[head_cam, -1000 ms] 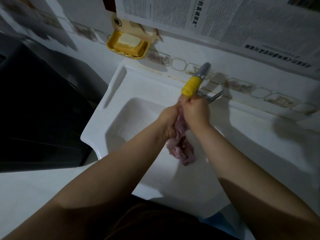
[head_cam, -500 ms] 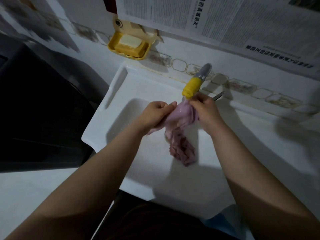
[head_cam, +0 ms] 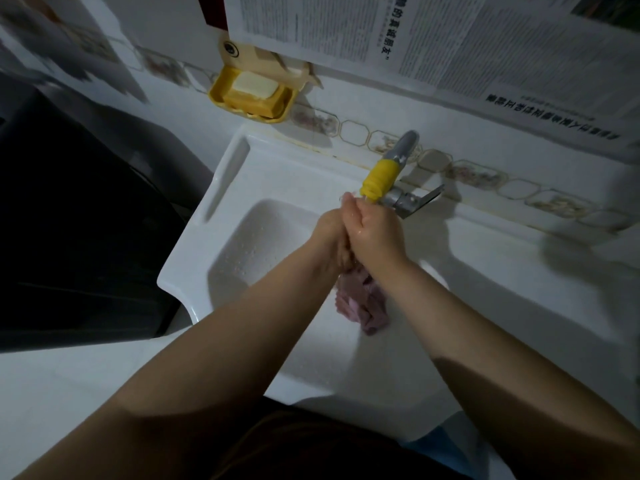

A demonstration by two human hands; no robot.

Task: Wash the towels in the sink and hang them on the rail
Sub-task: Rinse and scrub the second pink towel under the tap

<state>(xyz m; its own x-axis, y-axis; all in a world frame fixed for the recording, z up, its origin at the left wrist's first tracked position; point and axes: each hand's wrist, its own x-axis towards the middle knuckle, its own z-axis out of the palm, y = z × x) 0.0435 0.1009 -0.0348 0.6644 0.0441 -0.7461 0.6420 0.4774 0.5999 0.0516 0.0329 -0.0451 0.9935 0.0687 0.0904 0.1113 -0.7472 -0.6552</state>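
Observation:
A wet pink towel (head_cam: 363, 303) hangs bunched over the white sink (head_cam: 249, 237), just below my two hands. My left hand (head_cam: 330, 233) and my right hand (head_cam: 375, 233) are pressed together around the towel's upper part, right under the tap's yellow spout (head_cam: 379, 176). Both hands grip the cloth, and the part between the palms is hidden. Only the lower folds of the towel show. No rail is in view.
A grey tap with a lever (head_cam: 412, 199) stands at the sink's back edge. A yellow soap dish with a soap bar (head_cam: 252, 93) hangs on the wall above left. Newspaper sheets (head_cam: 415, 36) cover the wall. A dark appliance (head_cam: 69, 220) stands left of the sink.
Half a second ago my hands were apart with the towel stretched between them. They have come together again under the spout, bunching the towel.

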